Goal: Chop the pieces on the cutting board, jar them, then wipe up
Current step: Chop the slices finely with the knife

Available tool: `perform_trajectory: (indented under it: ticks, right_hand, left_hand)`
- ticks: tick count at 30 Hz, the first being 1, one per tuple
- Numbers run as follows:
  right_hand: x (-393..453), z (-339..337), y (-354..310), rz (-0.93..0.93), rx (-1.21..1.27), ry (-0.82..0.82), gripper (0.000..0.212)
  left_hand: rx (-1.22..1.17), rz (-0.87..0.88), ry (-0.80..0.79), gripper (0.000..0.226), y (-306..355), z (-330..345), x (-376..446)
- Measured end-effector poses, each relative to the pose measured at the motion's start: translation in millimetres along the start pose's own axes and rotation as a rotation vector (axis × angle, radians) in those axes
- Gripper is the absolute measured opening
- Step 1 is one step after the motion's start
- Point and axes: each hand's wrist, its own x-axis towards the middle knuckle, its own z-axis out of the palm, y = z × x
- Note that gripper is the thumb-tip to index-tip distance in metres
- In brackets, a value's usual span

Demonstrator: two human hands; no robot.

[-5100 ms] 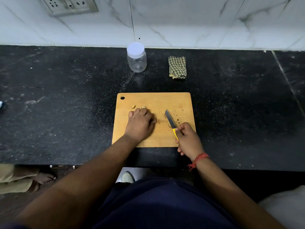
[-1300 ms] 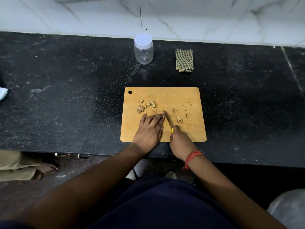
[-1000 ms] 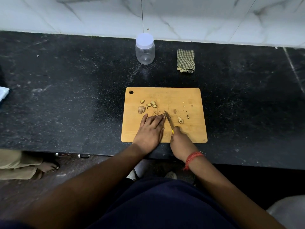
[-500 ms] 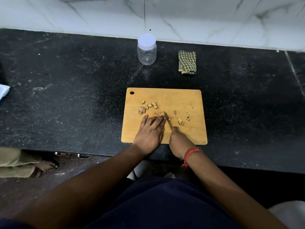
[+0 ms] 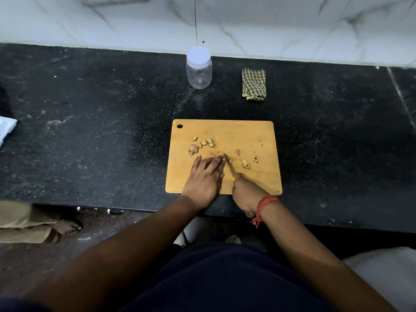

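A wooden cutting board (image 5: 258,134) lies on the black counter. Pale pieces (image 5: 202,144) sit at its middle left, and smaller cut bits (image 5: 245,164) lie to the right. My left hand (image 5: 206,176) lies flat on the board with straight fingers, its fingertips beside the blade. My right hand (image 5: 246,192) grips the yellow handle of a small knife (image 5: 228,165), whose blade points away, edge down on the board. What lies under my left fingertips is hidden. A clear plastic jar (image 5: 199,68) with a white lid stands behind the board.
A folded green checked cloth (image 5: 254,84) lies right of the jar near the white marbled wall (image 5: 270,25). A pale object (image 5: 6,129) shows at the counter's left edge. Another person's bare foot (image 5: 67,227) is on the floor at lower left.
Five seconds ago my left hand was curled over the pieces and the knife lay further right. Now the left hand lies flat and the blade stands beside its fingertips; over the last second little has moved.
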Motion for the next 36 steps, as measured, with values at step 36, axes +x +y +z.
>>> perform_trajectory:
  ticks: [36]
  right_hand:
    - [-12.8, -11.2, 44.2, 0.044, 0.508, 0.255, 0.015]
  left_hand:
    - [0.016, 0.142, 0.026, 0.051, 32.3, -7.9, 20.1]
